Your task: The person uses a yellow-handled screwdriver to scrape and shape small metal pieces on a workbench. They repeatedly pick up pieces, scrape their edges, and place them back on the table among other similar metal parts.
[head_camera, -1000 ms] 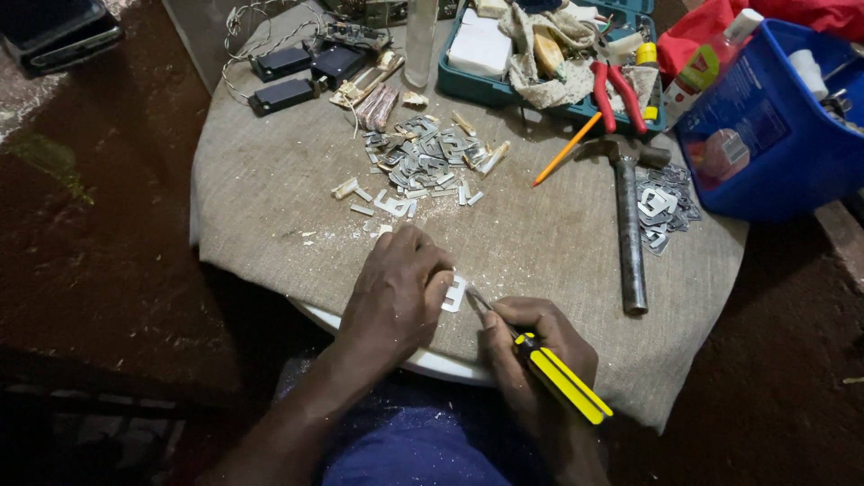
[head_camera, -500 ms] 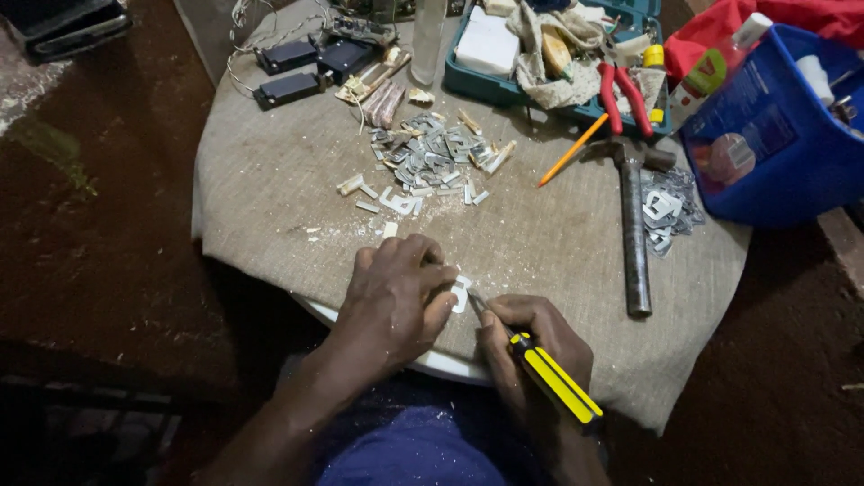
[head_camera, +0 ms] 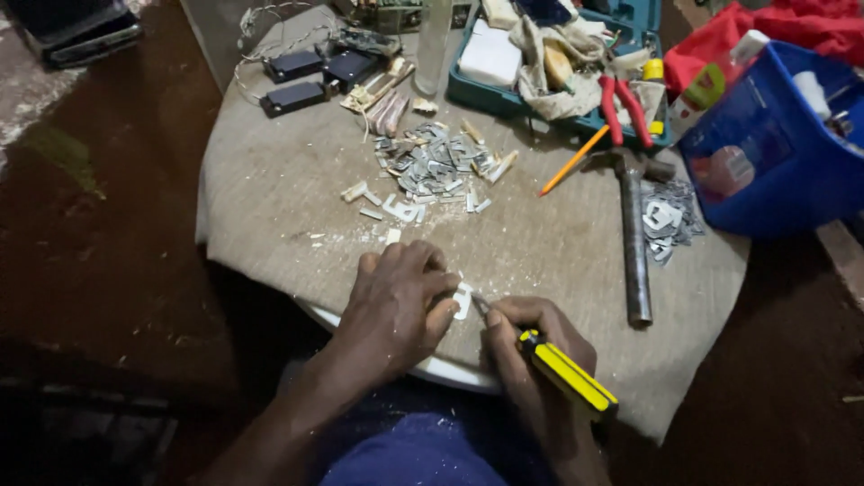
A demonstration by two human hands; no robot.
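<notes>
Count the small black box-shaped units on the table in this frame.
3, all at the table's far left corner: one at the back left, one right of it, one nearer the person. The clutter could hide others.

A round table draped in a coarse grey-beige cloth is filling the middle of the view, its pale rim showing at the near edge. Around it a dark reddish-brown earthen floor is spreading out, scattered with pale flecks and lying mostly in shadow. A greenish patch is showing on the floor at the left. The light is falling brightest on the cloth, while the floor at the lower left and lower right is fading into darkness.
</notes>
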